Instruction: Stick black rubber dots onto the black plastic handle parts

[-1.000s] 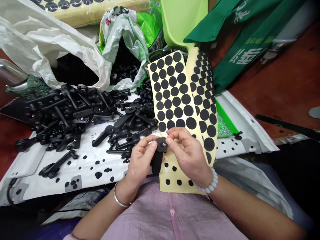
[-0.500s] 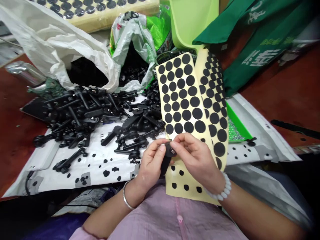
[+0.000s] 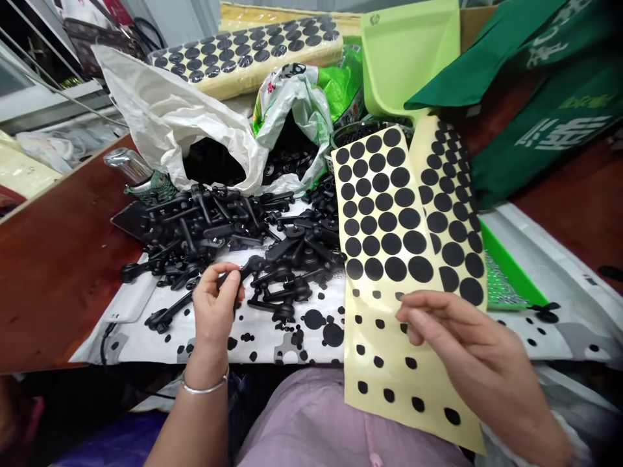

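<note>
My left hand [image 3: 217, 301] pinches a black plastic part [image 3: 237, 280] at the front edge of a heap of black handle-like parts [image 3: 195, 227]. Over the lower part of a yellow sticker sheet [image 3: 389, 344], my right hand [image 3: 462, 347] hovers with thumb and fingers apart; nothing shows between them. Rows of round black stickers [image 3: 390, 244] cover the upper half of that sheet, and small black pieces dot its lower half. A second sheet [image 3: 452, 220] with round stickers curls up behind it on the right.
Behind the heap stand a white bag [image 3: 165, 110] and a green-and-white bag [image 3: 292, 97], both holding black parts. A light green dustpan [image 3: 411, 58] is at the back. A bright green tray [image 3: 506, 272] and a dark green bag [image 3: 535, 130] are on the right.
My hands have separated from the black part they shared. The left has moved left to the heap, while the right has moved right and opened. The view has shifted, showing more background.
</note>
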`<state>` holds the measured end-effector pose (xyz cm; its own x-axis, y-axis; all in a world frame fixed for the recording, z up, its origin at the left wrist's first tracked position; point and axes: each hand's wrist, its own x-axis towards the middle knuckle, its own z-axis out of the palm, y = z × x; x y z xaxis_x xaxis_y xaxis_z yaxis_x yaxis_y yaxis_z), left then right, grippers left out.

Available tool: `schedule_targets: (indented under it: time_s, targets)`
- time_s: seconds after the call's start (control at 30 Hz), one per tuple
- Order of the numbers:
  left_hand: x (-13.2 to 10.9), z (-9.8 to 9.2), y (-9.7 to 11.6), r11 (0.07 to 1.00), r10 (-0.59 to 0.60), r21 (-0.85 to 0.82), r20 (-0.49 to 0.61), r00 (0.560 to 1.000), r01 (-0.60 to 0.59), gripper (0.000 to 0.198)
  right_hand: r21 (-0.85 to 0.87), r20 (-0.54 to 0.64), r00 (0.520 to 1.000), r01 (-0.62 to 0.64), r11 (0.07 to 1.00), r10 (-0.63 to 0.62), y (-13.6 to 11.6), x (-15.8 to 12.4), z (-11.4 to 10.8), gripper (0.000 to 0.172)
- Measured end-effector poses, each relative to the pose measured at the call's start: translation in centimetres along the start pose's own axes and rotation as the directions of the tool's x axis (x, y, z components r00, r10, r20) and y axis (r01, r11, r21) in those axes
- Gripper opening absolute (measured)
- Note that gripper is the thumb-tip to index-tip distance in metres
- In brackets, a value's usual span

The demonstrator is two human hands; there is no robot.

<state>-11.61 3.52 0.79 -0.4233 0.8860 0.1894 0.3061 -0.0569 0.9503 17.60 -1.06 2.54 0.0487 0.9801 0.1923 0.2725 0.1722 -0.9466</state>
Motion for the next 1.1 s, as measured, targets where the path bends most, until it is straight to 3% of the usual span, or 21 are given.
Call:
schedule_targets:
  time_s: [0.07,0.2,0.27,0.43,0.53,0.63,0.7,0.8,0.9,1.1]
  targets:
    - [0.8,-0.4,-1.0,0.976,0.071,0.212,-0.083,0.994,-0.052,0.032,-0.041,-0.065,0.998,0.011,0.999,-0.014,0.5,-0.3,-0.7,0.013]
    - [1.2,-0.4,-2.3,0.828,0.215,0.527,0.014,0.977,-0.19,0.044,-0.075,-0.127,0.991,0.026,0.997,-0.036,1.3,-0.7,-1.5,0.011]
    - [1.1,-0.5,-2.5,0.785,0.295,0.567,0.013,0.955,-0.25,0.043,-0.096,-0.146,0.989,0.013,0.995,-0.027,1.6,-0.8,-1.9,0.012]
    - [-0.5,0.3,-1.3,0.784,0.49,0.469,-0.062,0.87,-0.408,0.03,-0.129,-0.259,0.966,-0.025,0.991,-0.009,2.6,-1.3,-2.9,0.013]
    - [-3.1,2.7,0.4,0.753,0.57,0.284,0.168,0.804,-0.593,0.025,-0.172,-0.32,0.947,-0.026,0.985,-0.031,3.4,-1.7,-3.4,0.013]
    - [-5.7,6.1,2.0,0.685,0.635,0.077,0.425,0.645,-0.724,0.024,-0.287,-0.316,0.933,0.076,0.955,-0.17,4.2,-1.7,-3.7,0.011]
    - [-6.8,8.2,2.6,0.637,0.662,0.003,0.51,0.549,-0.771,0.026,-0.38,-0.263,0.91,0.208,0.901,-0.321,4.4,-1.4,-3.9,0.007]
    - [-7.3,10.5,2.9,0.574,0.67,-0.029,0.591,0.449,-0.819,0.031,-0.512,-0.18,0.862,0.329,0.793,-0.473,4.5,-0.6,-4.3,0.007]
    - [-7.4,11.8,2.4,0.543,0.653,-0.021,0.639,0.407,-0.839,0.037,-0.595,-0.126,0.845,0.354,0.721,-0.52,4.6,0.1,-4.8,0.009]
    - [-8.3,12.5,2.5,0.533,0.574,0.036,0.719,0.392,-0.846,0.047,-0.676,0.073,0.829,0.45,0.583,-0.555,4.3,0.8,-5.1,0.014]
